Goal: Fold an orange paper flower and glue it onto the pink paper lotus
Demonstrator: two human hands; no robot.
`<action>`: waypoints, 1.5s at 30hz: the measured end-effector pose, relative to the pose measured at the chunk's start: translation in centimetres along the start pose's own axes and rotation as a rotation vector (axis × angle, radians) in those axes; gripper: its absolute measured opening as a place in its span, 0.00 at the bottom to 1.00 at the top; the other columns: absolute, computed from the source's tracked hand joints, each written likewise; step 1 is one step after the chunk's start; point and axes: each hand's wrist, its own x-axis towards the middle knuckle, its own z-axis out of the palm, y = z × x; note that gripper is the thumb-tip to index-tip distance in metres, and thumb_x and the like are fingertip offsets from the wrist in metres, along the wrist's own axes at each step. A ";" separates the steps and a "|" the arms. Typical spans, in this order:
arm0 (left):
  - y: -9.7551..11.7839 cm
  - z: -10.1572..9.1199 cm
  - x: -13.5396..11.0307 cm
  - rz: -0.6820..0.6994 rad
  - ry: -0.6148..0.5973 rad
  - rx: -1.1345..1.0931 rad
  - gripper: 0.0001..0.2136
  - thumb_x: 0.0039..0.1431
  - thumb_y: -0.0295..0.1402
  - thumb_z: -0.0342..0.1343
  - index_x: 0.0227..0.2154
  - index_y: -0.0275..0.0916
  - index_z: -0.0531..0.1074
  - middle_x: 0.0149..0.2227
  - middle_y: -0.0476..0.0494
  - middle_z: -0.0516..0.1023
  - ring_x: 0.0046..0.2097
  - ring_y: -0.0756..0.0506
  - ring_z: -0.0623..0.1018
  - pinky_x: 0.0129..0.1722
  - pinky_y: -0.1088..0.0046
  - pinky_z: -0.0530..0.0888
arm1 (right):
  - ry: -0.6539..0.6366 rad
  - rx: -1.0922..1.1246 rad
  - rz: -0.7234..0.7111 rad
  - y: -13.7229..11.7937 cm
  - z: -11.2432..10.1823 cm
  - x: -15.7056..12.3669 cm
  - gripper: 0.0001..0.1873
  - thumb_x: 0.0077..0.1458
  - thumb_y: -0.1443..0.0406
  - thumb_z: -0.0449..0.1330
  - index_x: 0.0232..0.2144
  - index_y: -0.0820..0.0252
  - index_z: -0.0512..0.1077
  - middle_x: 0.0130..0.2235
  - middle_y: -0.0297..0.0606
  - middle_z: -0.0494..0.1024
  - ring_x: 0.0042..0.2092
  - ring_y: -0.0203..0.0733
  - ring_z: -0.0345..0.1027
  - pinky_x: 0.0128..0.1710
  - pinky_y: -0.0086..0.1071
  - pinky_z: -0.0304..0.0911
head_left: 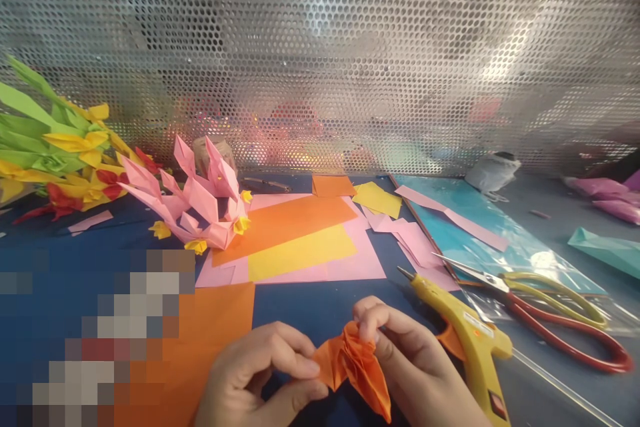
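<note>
Between my two hands, low in the head view, is a folded orange paper flower (353,363) with a twisted middle and pointed petals. My left hand (270,373) pinches its left petal between thumb and fingertips. On the other side, my right hand (400,353) grips the flower near its top centre, thumb and index finger closed on the paper. A yellow glue gun (465,330) lies just right of my right hand. To the left of my left hand is a large orange paper sheet (200,340).
Orange, yellow and pink papers (300,227) lie stacked beyond my hands. Left of them stands a pink folded-paper piece (200,200) with yellow flowers, beside green and yellow paper flowers (65,140). Scissors (545,313) and a blue pack (480,213) lie right. A perforated metal panel (320,47) rises behind.
</note>
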 end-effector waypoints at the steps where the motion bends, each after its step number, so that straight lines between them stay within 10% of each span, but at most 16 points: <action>1: 0.0 0.0 0.1 -0.014 0.016 -0.007 0.07 0.47 0.26 0.67 0.22 0.46 0.78 0.26 0.55 0.77 0.27 0.53 0.75 0.29 0.83 0.71 | 0.001 -0.005 -0.003 0.0 0.0 0.0 0.10 0.59 0.59 0.59 0.27 0.52 0.73 0.34 0.29 0.64 0.36 0.34 0.62 0.37 0.23 0.61; 22: 0.0 -0.8 0.4 0.036 -0.089 0.238 0.09 0.53 0.24 0.61 0.26 0.48 0.78 0.24 0.56 0.77 0.26 0.53 0.75 0.29 0.83 0.71 | -0.047 -0.341 -0.182 0.0 -0.6 0.0 0.13 0.64 0.59 0.51 0.29 0.50 0.71 0.35 0.31 0.65 0.36 0.35 0.63 0.38 0.25 0.62; 35: -0.5 -0.8 1.3 -0.272 -0.089 -0.122 0.10 0.42 0.21 0.69 0.19 0.46 0.79 0.23 0.54 0.80 0.28 0.52 0.77 0.31 0.82 0.73 | -0.043 -0.351 -0.193 -0.2 -0.6 -0.3 0.13 0.64 0.57 0.51 0.29 0.51 0.69 0.35 0.30 0.65 0.37 0.35 0.64 0.39 0.25 0.63; 45: -0.3 -1.1 0.9 -0.191 -0.101 -0.054 0.10 0.47 0.22 0.66 0.26 0.47 0.80 0.25 0.55 0.78 0.28 0.52 0.76 0.30 0.82 0.72 | -0.040 -0.419 -0.222 -0.4 -0.5 0.0 0.15 0.65 0.57 0.50 0.28 0.52 0.70 0.34 0.33 0.66 0.37 0.37 0.65 0.39 0.27 0.63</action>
